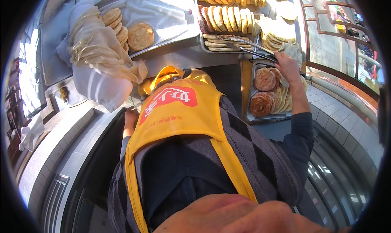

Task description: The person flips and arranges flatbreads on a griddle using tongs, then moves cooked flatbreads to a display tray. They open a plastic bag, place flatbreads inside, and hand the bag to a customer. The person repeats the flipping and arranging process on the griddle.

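My right hand [287, 65] grips a pair of metal tongs [259, 55]. The tips of the tongs reach left over a short stack of flat breads [224, 43] at the near side of a metal tray. Below my right wrist, a smaller tray [251, 118] holds round spiral flatbreads [261, 104], some reddish brown and some pale. My left hand [130, 117] hangs low beside the yellow apron [174, 117], partly hidden by it. A thin pale strand shows near its fingers; whether the hand grips it is unclear.
Rows of upright flatbreads [233, 19] fill the tray ahead. More flatbreads [276, 34] are stacked to its right. On the left, a white cloth [94, 56] drapes over the counter beside round breads [140, 36]. A window frame [331, 34] stands along the right.
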Motion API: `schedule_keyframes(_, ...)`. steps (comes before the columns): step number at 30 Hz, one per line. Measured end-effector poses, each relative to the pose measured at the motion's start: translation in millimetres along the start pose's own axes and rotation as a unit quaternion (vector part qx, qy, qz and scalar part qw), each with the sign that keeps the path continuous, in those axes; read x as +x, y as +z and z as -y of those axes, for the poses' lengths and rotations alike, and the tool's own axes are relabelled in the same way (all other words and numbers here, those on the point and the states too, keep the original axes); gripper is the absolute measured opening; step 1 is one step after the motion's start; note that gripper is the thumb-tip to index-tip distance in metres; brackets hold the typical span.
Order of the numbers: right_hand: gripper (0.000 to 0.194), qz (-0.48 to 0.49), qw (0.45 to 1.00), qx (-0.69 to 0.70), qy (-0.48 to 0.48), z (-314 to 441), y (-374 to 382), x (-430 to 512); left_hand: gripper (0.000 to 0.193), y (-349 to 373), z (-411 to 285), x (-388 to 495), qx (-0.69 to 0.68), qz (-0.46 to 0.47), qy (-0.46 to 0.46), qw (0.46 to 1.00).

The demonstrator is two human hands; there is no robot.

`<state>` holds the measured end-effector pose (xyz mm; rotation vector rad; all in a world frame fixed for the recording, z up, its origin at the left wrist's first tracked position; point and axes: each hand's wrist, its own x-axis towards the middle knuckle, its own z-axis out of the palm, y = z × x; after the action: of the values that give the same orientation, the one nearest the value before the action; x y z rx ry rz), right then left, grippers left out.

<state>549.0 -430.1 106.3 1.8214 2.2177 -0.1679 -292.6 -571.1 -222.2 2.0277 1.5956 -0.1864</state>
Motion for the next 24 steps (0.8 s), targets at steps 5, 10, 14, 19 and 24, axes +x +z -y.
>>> schedule_keyframes(5,0.041,0.038,0.997,-0.009,0.065,-14,-16,7,0.03,-27,-25,7,-0.093,0.025,-0.106,0.99)
schedule_keyframes(10,0.032,0.005,0.999,-0.047,-0.025,-11,1,40,0.035,-4,-53,-16,-0.18,0.034,-0.228,0.956)
schedule_keyframes(14,0.031,-0.003,1.0,-0.003,-0.005,-8,-8,31,0.036,-27,-63,-11,-0.275,0.042,-0.255,0.926)
schedule_keyframes(19,0.031,-0.088,0.988,0.112,0.056,-13,-52,-16,0.035,-62,-72,11,-0.247,0.086,-0.269,0.927)
schedule_keyframes(24,0.028,-0.093,0.914,0.383,0.092,24,-95,42,0.04,-29,-19,-4,-0.272,0.069,-0.151,0.948)
